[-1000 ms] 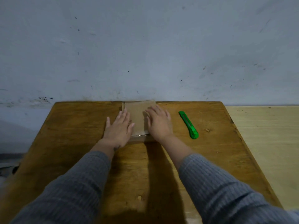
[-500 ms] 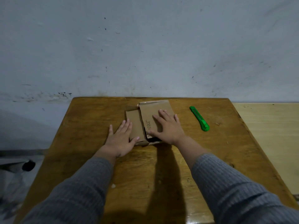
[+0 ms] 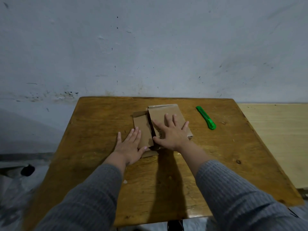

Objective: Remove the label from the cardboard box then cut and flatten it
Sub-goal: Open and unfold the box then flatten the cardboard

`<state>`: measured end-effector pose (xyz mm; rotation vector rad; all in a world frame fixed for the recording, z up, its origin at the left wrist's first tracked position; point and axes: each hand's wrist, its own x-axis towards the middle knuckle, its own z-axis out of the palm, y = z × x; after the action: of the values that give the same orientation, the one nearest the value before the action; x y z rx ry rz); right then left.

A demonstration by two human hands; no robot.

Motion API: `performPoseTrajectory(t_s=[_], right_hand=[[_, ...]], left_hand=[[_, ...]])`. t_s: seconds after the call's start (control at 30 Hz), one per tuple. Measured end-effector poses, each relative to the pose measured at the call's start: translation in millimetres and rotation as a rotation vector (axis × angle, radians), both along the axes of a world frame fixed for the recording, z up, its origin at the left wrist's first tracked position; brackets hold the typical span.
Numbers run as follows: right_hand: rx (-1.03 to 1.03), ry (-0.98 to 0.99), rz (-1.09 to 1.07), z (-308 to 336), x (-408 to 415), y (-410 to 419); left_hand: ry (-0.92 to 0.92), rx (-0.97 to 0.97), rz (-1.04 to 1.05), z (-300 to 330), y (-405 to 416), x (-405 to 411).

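Note:
A brown cardboard box [image 3: 166, 110], cut apart and pressed nearly flat, lies at the middle back of the wooden table [image 3: 93, 124]. Its right panel sits slightly raised over a left flap [image 3: 142, 127], with a dark gap between them. My right hand [image 3: 170, 132] lies palm down on the right panel, fingers spread. Flat on the table, my left hand [image 3: 129, 145] rests at the flap's near left corner, its fingertips and thumb on the flap's edge. A green utility knife [image 3: 206, 117] lies to the right of the box, apart from both hands. No label is visible.
A stained pale wall [image 3: 150, 47] rises directly behind the table. A lighter wooden surface [image 3: 276, 137] adjoins the table on the right. Crumpled grey sheeting [image 3: 15, 184] covers the floor at the left.
The left flap has come out from under my left hand, which slid down and left toward me. My right hand shifted right on the upper panel. The camera view tilted downward.

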<state>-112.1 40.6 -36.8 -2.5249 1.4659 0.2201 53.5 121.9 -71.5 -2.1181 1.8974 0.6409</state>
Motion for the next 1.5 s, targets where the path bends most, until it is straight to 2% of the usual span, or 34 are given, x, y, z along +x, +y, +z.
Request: performPoseTrajectory(t_s=[0.2,0.3,0.37,0.5,0.63,0.93,1.13,1.3,1.5], right_hand=[[0.129,-0.031,0.026,23,4,6],[0.138,-0.062,0.016,36,2,8],[0.093,-0.095,-0.021,44,-1,9],[-0.152,-0.088,-0.189,56,-10,4],[-0.171,-0.197,-0.322,70,-43,-16],[0.075,-0.388,-0.247,93,-79,-38],[0.433,-0.609,-0.336,76,-112,-46],[0.412,-0.365,-0.231,37,-145,-55],[0.158,0.227,-0.019,-6,-166,-66]], left_hand=[[0.075,-0.029,0.009,14,-8,-11],[0.095,0.017,0.022,14,-12,-19],[0.082,0.073,0.019,14,-14,-25],[0.080,0.122,0.054,18,-16,-42],[0.085,0.110,0.095,20,-22,-51],[0.251,-0.068,0.153,48,-62,-85],[0.191,0.034,0.124,27,-60,-112],[0.065,0.107,0.099,3,-51,-126],[0.012,0.048,0.092,-11,-46,-130]])
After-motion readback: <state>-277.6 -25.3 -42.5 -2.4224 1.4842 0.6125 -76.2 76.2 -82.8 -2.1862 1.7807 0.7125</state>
